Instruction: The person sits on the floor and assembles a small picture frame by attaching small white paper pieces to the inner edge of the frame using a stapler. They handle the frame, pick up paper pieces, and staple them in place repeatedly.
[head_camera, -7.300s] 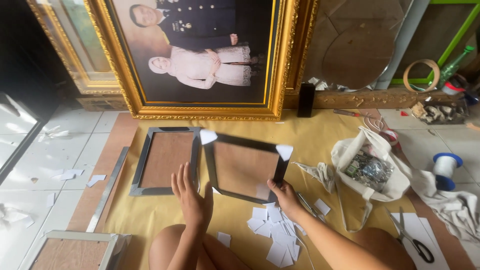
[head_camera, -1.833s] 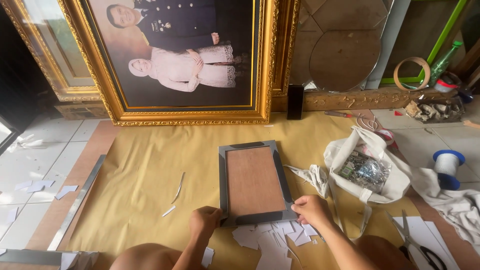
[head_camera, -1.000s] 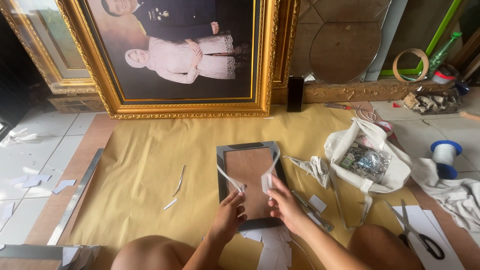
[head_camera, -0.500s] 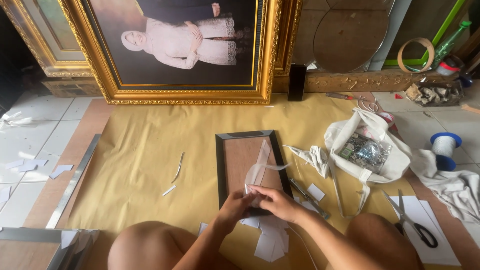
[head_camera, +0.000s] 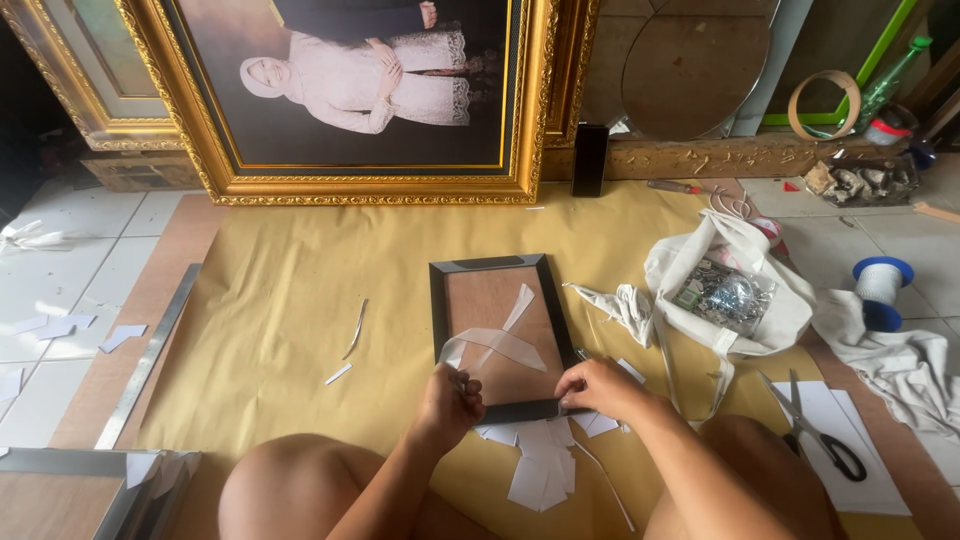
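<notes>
A small black picture frame (head_camera: 489, 266) with a brown backing board lies face down on yellow-brown paper (head_camera: 280, 290). My left hand (head_camera: 447, 398) pinches the end of a white paper strip (head_camera: 497, 341) that loops over the backing. My right hand (head_camera: 598, 388) presses on the frame's near edge, fingers closed on the strip's other end. Several white paper pieces (head_camera: 540, 460) lie just below the frame, between my knees.
A large gold-framed portrait (head_camera: 360, 100) leans at the back. A white cloth bag (head_camera: 735, 295) of metal bits sits to the right, scissors (head_camera: 815, 425) on white paper beside my right knee. A metal strip (head_camera: 148, 355) lies left; another frame (head_camera: 70, 495) at bottom left.
An earlier second frame was moved off to the left. The remaining frame was squared up in front of me, and both hands came together at its near edge holding the white strip.
</notes>
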